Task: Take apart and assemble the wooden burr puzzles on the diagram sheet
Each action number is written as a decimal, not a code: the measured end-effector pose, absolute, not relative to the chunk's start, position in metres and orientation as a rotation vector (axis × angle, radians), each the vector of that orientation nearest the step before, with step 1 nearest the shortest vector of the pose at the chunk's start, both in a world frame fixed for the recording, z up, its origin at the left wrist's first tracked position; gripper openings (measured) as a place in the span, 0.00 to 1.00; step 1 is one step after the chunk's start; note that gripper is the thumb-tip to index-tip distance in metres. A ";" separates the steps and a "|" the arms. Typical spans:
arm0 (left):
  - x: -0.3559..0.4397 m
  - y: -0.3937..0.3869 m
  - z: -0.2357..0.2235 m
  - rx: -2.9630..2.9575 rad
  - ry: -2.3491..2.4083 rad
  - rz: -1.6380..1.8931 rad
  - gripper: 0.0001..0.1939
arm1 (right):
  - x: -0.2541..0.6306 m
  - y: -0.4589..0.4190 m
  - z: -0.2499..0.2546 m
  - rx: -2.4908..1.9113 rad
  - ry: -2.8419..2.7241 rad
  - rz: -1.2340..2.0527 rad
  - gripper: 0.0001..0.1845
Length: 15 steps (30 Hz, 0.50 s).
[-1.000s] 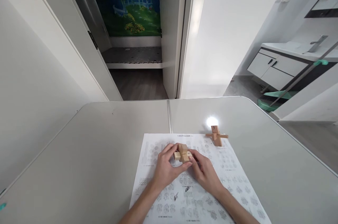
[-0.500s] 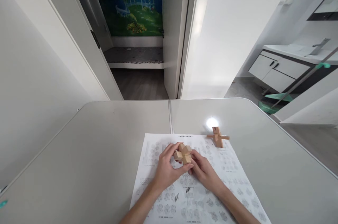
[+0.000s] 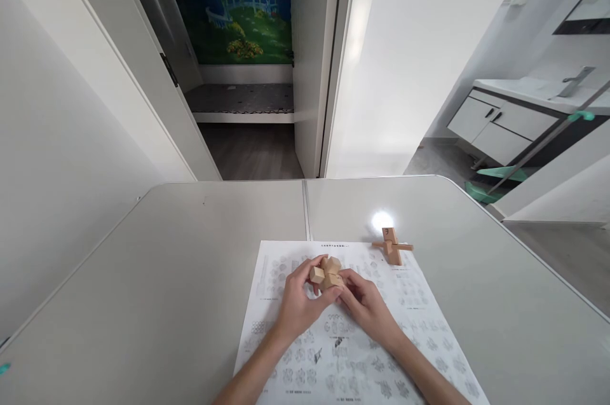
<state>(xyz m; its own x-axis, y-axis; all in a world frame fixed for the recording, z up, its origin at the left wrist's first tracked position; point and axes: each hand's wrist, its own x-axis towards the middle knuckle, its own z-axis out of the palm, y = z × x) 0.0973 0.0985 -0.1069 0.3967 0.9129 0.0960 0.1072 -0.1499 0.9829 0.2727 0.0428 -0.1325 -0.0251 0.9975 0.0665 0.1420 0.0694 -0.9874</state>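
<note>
A light wooden burr puzzle (image 3: 326, 273) with several blocky ends sits between my two hands, above a printed sheet (image 3: 271, 329). My left hand (image 3: 301, 298) is closed around its left side, fingers behind and thumb at the near edge. From the right, my right hand (image 3: 366, 304) pinches it; those fingertips are partly hidden by the block. Beyond my right hand, a darker wooden interlocking puzzle (image 3: 393, 248) with crossing sticks and a dark mark on its top lies at the sheet's upper right corner.
The pale table (image 3: 157, 303) has a seam (image 3: 305, 211) running away from me and rounded far corners. Past it stand an open doorway with a door (image 3: 312, 61) and a white wall panel (image 3: 395, 61). At the right is a sink cabinet (image 3: 500, 119).
The light wooden puzzle has turned and tilted a little in my hands, shifting slightly left. My left thumb has moved along its near side. The darker puzzle stays put.
</note>
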 end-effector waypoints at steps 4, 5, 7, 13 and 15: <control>0.098 0.103 -0.105 1.134 0.754 0.875 0.28 | 0.273 0.046 -0.130 -1.210 -1.295 1.126 0.22; 0.099 0.103 -0.106 1.041 0.704 0.865 0.26 | 0.273 0.046 -0.129 -1.206 -1.272 1.118 0.21; 0.101 0.105 -0.106 0.923 0.637 0.829 0.23 | 0.272 0.046 -0.126 -1.193 -1.223 1.110 0.19; 0.102 0.104 -0.099 0.866 0.567 0.686 0.24 | 0.269 0.047 -0.120 -1.133 -1.215 1.243 0.19; 0.101 0.104 -0.097 0.862 0.552 0.643 0.24 | 0.271 0.047 -0.121 -1.135 -1.237 1.294 0.20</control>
<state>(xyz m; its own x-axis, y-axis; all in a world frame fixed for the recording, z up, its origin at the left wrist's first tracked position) 0.1014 0.1038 -0.0969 0.6826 0.7078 -0.1818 -0.2872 0.4886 0.8239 0.2706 0.0474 -0.1215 -0.0855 0.9963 0.0005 -0.0453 -0.0034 -0.9990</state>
